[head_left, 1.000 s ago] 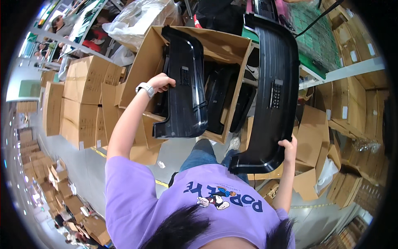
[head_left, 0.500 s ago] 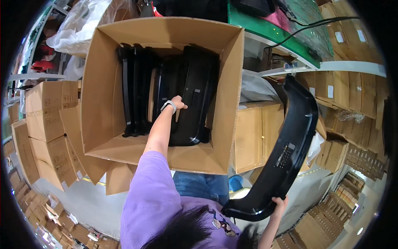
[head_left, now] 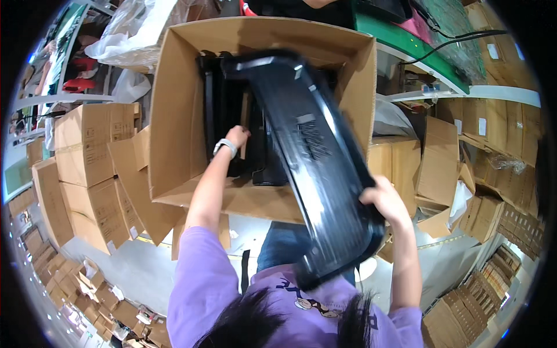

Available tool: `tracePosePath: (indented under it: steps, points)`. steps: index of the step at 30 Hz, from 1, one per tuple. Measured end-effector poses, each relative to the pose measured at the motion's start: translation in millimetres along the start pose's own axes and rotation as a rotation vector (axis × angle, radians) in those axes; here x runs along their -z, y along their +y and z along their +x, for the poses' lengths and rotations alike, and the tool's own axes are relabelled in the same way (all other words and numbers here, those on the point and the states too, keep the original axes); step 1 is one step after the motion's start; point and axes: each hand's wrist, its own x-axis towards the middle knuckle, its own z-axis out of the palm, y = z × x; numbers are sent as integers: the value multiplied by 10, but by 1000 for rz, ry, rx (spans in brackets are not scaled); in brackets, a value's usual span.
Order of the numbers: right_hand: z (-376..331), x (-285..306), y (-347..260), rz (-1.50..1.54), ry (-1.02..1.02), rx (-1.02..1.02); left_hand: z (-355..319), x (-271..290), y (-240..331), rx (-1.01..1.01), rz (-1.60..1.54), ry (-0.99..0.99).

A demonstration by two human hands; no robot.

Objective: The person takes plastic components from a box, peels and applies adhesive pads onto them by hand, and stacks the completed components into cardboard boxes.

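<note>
1 open carton (head_left: 174,145); 1 black panel (head_left: 316,156) in right hand (head_left: 383,200) grip; left hand (head_left: 238,136) grip unclear, inside carton

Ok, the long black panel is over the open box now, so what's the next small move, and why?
Probably tip the long black panel upright and lower its far end into the cardboard box. The right hand grips its near end, and it lies slanted across the opening. The left hand is inside, against the upright black parts, seemingly holding a gap.
</note>
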Motion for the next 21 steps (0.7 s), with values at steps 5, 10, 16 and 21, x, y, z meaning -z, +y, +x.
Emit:
tracePosePath:
  steps: [5,10,16,21]
  points:
    - [1390,-987,345,-43,92,114,-1046,1035,335,136,-733,172]
    - [2454,-1696,531,-268,387,144,-2049,1232,363,108,-1037,354]
    - [2936,-2251,1235,-246,227,78,-2546,927,464,155,-1061,563]
    - [2483,-1682,774,-744,77,365,-2418,627,1211,8,-1161,472]
